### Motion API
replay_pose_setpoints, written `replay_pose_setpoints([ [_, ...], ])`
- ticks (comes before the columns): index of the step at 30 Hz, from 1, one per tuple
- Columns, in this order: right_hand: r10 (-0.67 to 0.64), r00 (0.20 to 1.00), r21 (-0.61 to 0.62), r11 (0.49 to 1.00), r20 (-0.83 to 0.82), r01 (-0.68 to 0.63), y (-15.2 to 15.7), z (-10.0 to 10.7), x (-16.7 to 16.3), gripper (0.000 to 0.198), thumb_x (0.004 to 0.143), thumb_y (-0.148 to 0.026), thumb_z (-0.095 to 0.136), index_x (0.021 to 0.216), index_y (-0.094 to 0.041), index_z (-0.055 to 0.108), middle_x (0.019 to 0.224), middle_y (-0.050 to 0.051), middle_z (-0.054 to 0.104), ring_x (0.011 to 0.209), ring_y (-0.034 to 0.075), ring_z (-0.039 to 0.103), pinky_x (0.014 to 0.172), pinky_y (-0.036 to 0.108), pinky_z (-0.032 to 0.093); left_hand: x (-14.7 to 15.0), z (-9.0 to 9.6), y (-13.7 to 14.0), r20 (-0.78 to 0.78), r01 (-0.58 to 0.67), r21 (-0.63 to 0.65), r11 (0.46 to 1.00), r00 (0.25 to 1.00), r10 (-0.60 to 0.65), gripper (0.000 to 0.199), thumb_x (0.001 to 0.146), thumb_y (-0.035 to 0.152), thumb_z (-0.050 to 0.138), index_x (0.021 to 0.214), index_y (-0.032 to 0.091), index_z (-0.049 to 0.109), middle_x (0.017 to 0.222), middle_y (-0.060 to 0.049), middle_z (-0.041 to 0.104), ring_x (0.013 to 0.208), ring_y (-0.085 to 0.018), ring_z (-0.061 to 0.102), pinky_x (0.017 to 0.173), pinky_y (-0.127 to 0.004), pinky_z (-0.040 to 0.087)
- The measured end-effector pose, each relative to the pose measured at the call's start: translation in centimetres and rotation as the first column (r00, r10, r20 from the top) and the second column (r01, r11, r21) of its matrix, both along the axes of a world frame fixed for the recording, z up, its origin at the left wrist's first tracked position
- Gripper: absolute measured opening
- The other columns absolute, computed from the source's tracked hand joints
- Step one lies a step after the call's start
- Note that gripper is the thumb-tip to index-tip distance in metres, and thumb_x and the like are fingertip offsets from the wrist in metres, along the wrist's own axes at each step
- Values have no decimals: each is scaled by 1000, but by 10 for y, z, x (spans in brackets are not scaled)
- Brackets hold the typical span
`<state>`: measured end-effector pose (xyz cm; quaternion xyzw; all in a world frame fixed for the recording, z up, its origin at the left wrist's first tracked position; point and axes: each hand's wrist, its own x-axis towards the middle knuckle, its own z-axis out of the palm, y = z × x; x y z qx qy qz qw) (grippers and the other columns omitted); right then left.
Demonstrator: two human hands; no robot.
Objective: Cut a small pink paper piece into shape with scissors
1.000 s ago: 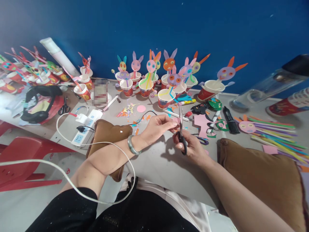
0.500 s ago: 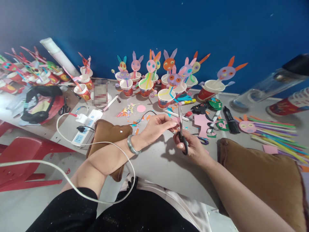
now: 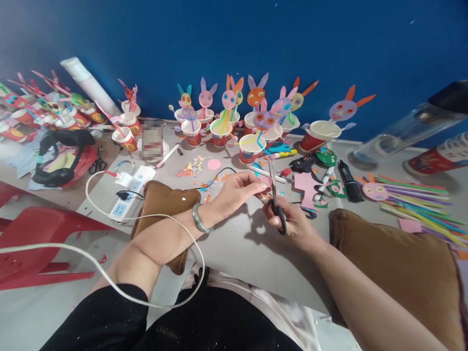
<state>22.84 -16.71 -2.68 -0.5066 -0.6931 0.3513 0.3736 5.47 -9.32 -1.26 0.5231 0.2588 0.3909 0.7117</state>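
Head view: the right hand is closed through the black handles of a pair of scissors, whose blades point up and away from the body. The left hand pinches a small pink paper piece between thumb and fingertips, right against the blades. Both hands hover just above the grey table, almost touching each other. A green bangle sits on the left wrist, and that forearm rests on a brown cushion. Just beyond the hands lie a pink paper sheet and coloured paper scraps. Farther back, paper cups with bunny faces stand in a row by the blue wall. To the right of the grip lies a bundle of coloured straws; to the left, a white power strip.
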Motion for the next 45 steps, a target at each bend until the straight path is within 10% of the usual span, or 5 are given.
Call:
replay_pose_setpoints([
  [45, 26, 999, -44, 999, -29, -27, -1, 5, 0, 62, 79, -82, 52, 62, -22, 50, 62, 4, 53, 66, 21, 51, 66, 37, 44, -3, 4, 4, 29, -68, -2, 998, 997, 69, 23, 76, 35, 76, 72, 15, 65, 73, -1, 67, 71, -10, 63, 70, -26, 51],
])
